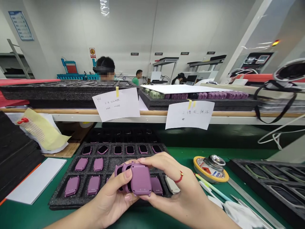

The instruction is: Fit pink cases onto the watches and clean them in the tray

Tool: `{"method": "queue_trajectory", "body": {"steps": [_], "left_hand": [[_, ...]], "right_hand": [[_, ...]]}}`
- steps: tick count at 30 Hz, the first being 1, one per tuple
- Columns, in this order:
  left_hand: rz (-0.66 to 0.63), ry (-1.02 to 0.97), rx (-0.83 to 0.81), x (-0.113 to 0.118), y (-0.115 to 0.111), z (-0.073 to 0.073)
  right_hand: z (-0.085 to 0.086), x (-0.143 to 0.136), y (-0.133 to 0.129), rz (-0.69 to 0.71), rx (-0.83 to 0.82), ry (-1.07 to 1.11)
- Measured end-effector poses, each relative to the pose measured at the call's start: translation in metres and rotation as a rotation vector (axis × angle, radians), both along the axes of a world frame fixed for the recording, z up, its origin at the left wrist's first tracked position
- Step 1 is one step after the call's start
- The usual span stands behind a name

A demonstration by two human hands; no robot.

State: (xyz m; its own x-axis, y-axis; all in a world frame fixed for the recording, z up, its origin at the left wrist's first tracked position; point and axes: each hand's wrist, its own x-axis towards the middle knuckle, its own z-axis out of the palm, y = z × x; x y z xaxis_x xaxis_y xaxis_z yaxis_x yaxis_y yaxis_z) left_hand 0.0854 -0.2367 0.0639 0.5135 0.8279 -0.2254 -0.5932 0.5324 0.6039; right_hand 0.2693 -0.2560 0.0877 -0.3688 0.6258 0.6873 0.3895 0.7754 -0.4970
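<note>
Tray (69, 203): black speckled foam, square pockets, on smooth green desk (33, 218). Watch cases (141, 179): purple, round-cornered, overlapping, held above tray, pinched by left hand (111, 194) and right hand (177, 190).

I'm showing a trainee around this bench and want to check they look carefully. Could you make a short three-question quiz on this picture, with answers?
1. Multiple choice: what do the left hand and right hand hold between them?
a) a screwdriver
b) purple watch cases
c) a roll of labels

2. Fill in the blank: the red bracelet is on the person's own ____ wrist.

3. True or false: yellow tape shows on both handwritten notes at the shelf edge.

Key: 1: b; 2: right; 3: true.
</note>
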Motion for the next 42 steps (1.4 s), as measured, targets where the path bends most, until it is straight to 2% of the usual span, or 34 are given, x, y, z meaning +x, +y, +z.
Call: {"method": "queue_trajectory", "body": {"steps": [5,7,9,12,15,18,20,26,29,33,37,39,42], "left_hand": [[0.044,0.026,-0.016,0.002,-0.002,0.004],[0.090,0.042,-0.025,0.003,-0.001,0.007],[0.153,0.081,-0.022,0.004,0.002,0.010],[0.277,0.162,-0.081,0.004,0.009,0.014],[0.342,0.189,-0.163,0.004,0.014,0.014],[0.340,0.193,-0.180,0.006,0.016,0.012],[0.333,0.197,-0.179,0.007,0.015,0.012],[0.313,0.237,-0.161,0.007,0.021,0.006],[0.285,0.280,-0.131,0.007,0.029,-0.006],[0.269,0.350,-0.116,0.007,0.038,-0.021],[0.259,0.366,-0.082,0.006,0.041,-0.025],[0.262,0.382,-0.062,0.006,0.041,-0.025],[0.263,0.424,-0.042,0.005,0.042,-0.027]], "right_hand": [[0.003,0.000,-0.002,0.028,-0.017,-0.018],[0.004,0.002,0.002,-0.033,-0.014,-0.028],[0.000,0.007,0.011,-0.160,-0.052,-0.045],[-0.017,0.018,0.034,-0.313,-0.166,-0.140],[-0.042,0.027,0.056,-0.303,-0.275,-0.297],[-0.058,0.032,0.066,-0.278,-0.391,-0.461],[-0.057,0.033,0.065,-0.283,-0.438,-0.530],[-0.024,0.028,0.048,-0.343,-0.490,-0.600],[-0.019,0.024,0.048,-0.368,-0.550,-0.603],[-0.036,0.020,0.062,-0.379,-0.687,-0.598],[-0.057,0.023,0.077,-0.381,-0.832,-0.593],[-0.061,0.025,0.079,-0.369,-0.867,-0.587],[-0.060,0.025,0.080,-0.364,-0.834,-0.586]]}}
